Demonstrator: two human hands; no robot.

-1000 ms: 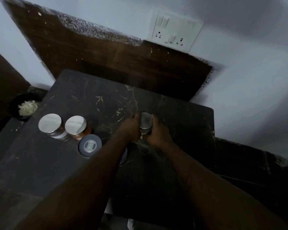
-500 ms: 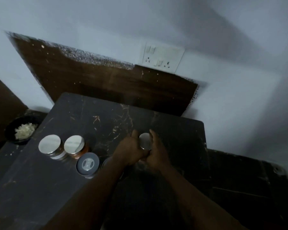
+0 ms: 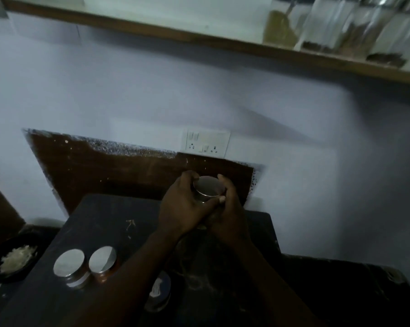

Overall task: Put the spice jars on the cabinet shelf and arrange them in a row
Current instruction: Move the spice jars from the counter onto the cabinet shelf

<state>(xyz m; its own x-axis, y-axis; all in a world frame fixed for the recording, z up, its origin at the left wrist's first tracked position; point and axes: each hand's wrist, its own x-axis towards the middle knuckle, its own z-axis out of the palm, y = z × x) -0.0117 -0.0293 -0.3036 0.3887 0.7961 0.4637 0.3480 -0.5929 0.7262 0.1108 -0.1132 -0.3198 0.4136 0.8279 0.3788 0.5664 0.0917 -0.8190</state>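
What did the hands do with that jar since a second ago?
Both hands, left hand and right hand, lifted the silver-lidded jar off the dark table, toward the shelf. The two silver-lidded jars and the grey-lidded jar stayed put.

- Above the left hand [image 3: 184,206] and right hand [image 3: 230,208], which cup a jar [image 3: 208,189], only bare wall lies up to the shelf [image 3: 152,31]
- Shelf's left stretch is open; glass jars [image 3: 336,29] crowd its right end
- Below-left of the hands, lidded jars [image 3: 69,265] stand on the counter [image 3: 100,223]; bowl [image 3: 12,258] farther left
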